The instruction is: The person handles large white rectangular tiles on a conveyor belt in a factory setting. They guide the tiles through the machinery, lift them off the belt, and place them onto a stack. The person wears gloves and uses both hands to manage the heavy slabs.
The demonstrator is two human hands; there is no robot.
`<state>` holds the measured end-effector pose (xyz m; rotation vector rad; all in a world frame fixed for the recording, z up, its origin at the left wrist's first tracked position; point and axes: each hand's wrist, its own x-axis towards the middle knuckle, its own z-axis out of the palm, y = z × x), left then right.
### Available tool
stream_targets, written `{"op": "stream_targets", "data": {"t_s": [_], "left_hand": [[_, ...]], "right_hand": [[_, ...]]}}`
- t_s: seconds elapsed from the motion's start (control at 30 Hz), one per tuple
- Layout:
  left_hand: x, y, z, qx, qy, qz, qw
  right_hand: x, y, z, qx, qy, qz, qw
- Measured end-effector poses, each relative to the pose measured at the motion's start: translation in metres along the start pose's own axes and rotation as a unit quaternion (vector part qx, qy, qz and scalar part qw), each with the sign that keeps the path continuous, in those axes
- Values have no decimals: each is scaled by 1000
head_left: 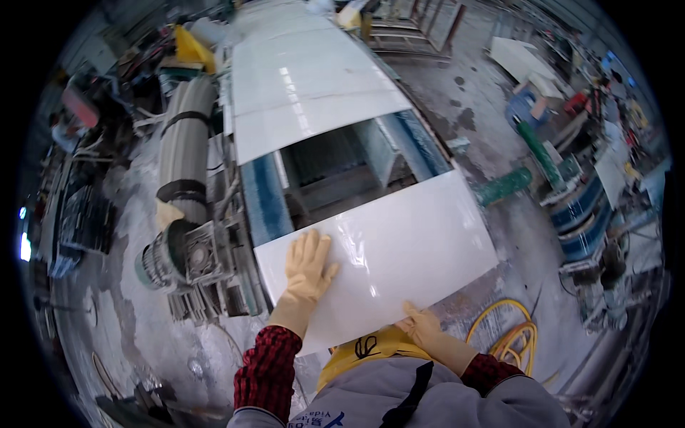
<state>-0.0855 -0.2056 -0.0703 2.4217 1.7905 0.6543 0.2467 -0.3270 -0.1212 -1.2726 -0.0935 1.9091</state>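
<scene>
A glossy white slab [399, 235] lies in front of me, its near edge close to my waist. My left hand [307, 265], in a cream rubber glove, rests flat on its left part with the fingers stretched toward the far edge. At the near edge, my right hand [422, 327], gloved alike, grips the slab with the thumb on top; its other fingers are partly hidden. Beyond a gap, a longer white slab [307, 78] with faint veins lies on the same support. Blue strips [267, 200] run along both sides of that gap.
A ribbed grey cylinder [187, 135] and a motor [168, 253] stand along the left side. To the right are a green pipe [503, 187], curved blue parts [585, 225] and a coiled yellow hose [510, 335] on the wet floor. Metal frames [407, 36] stand farther back.
</scene>
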Motion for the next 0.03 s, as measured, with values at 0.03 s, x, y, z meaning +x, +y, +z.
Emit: {"op": "stream_targets", "data": {"t_s": [0.03], "left_hand": [[18,-2,7,25,-2,13,1000]], "right_hand": [[-5,-1,-10,11,17,-10,1000]]}}
